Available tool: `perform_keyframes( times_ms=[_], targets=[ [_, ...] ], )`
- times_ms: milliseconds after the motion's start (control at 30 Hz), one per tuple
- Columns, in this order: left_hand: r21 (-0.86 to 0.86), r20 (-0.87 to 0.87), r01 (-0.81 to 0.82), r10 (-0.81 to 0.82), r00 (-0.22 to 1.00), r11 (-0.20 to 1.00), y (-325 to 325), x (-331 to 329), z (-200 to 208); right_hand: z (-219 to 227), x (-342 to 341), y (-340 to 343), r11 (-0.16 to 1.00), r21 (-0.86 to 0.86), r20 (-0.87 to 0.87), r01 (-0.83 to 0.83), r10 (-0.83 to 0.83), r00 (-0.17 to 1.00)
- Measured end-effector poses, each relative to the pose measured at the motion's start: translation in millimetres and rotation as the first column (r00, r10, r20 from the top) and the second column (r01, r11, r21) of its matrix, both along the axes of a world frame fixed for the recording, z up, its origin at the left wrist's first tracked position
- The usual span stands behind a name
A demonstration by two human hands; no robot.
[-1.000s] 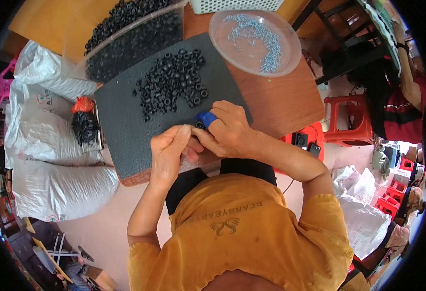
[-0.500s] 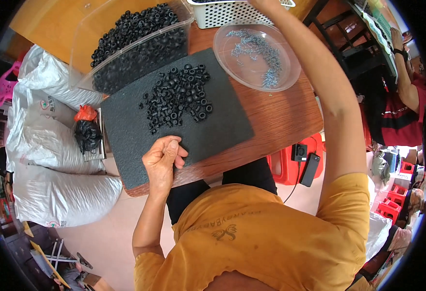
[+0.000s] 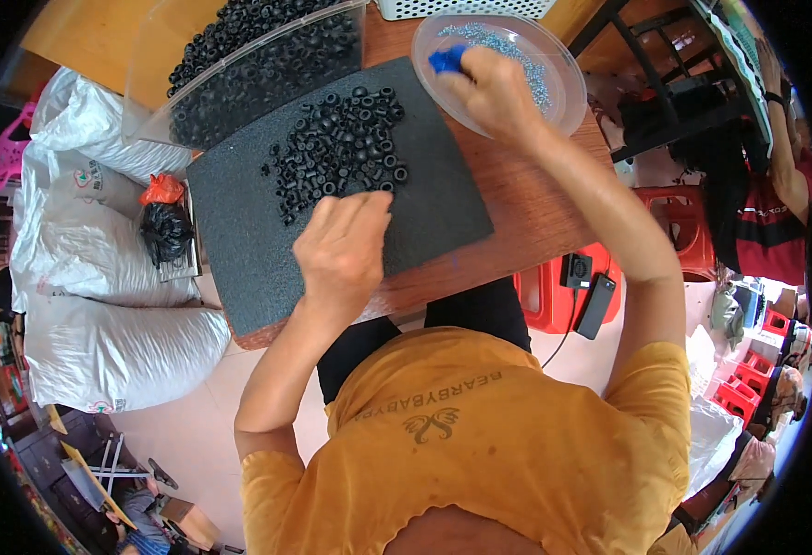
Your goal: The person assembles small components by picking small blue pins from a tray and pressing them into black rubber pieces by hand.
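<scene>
My left hand (image 3: pixel 341 248) is bent down at the near edge of a pile of small black ring-shaped parts (image 3: pixel 346 139). Its fingertips are together beside one black ring; what they pinch, if anything, is hidden. The pile lies on a dark grey mat (image 3: pixel 438 208). My right hand (image 3: pixel 498 88), slightly blurred, is closed on a small bright blue piece (image 3: pixel 447 59) whose kind I cannot make out. It is above the near left part of a round clear tray (image 3: pixel 568 79) with many tiny bluish pieces (image 3: pixel 537 79) in it.
A clear bin (image 3: pixel 267 69) heaped with black parts stands at the back left, a white perforated basket (image 3: pixel 461 9) at the back. White sacks (image 3: pixel 128 351) line the left. A red stool (image 3: pixel 549 305) holds black devices right of my legs. Another person (image 3: pixel 767 217) sits at far right.
My right hand has come back from the white basket to the round tray, now with the blue piece. My left hand has moved forward and turned palm down at the black parts.
</scene>
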State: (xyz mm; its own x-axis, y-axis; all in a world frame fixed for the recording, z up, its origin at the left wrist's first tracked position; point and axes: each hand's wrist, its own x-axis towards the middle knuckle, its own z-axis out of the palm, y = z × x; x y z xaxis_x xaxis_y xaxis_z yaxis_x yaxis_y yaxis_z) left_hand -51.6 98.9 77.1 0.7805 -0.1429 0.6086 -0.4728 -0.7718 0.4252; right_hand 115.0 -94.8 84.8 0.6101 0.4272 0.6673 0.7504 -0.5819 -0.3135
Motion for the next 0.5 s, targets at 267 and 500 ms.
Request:
perform_keyframes(
  times_ms=[267,500],
  targets=[
    [0.437,0.062,0.060,-0.096,0.993,0.898,-16,22,-12,-6,-48,-19,0.990,0.116,-0.191,-0.082,0.104,0.976],
    [0.448,-0.036,0.065,-0.055,0.998,0.892,-7,20,-6,-11,-50,-46,0.985,0.160,-0.365,0.063,0.000,0.931]
  ],
)
